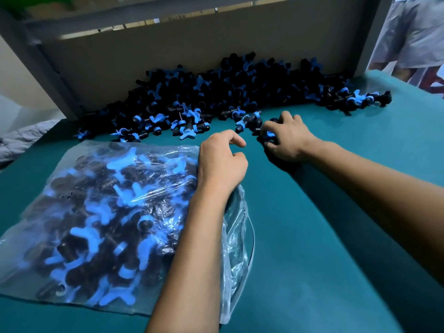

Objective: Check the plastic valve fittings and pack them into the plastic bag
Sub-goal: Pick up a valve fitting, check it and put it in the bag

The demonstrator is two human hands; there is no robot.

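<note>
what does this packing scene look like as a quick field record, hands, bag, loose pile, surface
left hand: above the bag's edge, fingers loosely curled, holds nothing visible
right hand: grips black and blue valve fittings at the pile's near edge
plastic bag: clear, lying flat, well filled with fittings, mouth towards the left forearm
loose pile: heaped against the cardboard panel
table: teal surface
background: a person stands far right

Two bare forearms, left grip (222, 162), right grip (287, 138), no sleeves visible
</note>
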